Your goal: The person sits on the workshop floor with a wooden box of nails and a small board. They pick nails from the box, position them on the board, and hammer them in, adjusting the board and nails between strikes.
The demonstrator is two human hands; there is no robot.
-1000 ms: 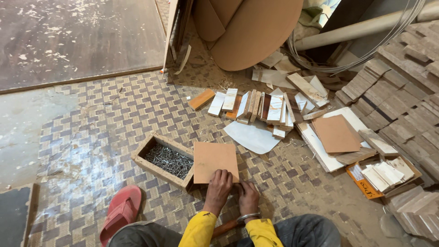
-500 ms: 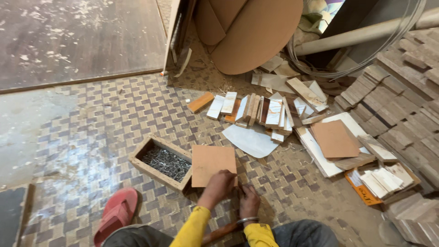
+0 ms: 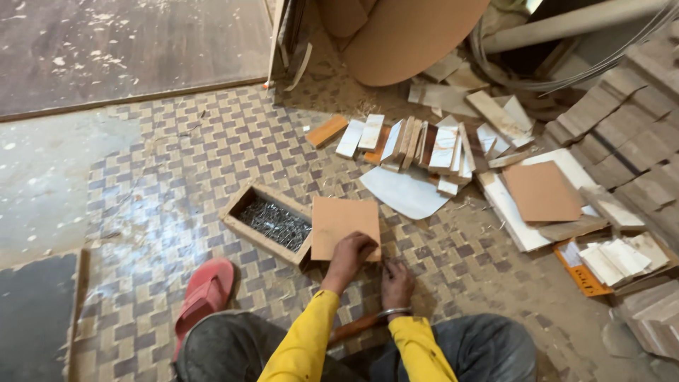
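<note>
Right hand (image 3: 397, 281) low on the floor at 5 o'clock of the board; its grip is hard to make out. Left hand (image 3: 350, 253) rests on the near edge of the board (image 3: 342, 223), fingers curled. Board: square, flat, tan, just beside a wooden box of nails (image 3: 274, 223) at 9 o'clock.

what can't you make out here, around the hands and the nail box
Head view only:
- Right hand: fingers curl down to the floor; whatever they pinch is too small to tell.
- Left hand: covers the near edge of the brown board.
- Nail box: single nails blur together.
- Wooden handle: its ends are hidden by the sleeves.
</note>
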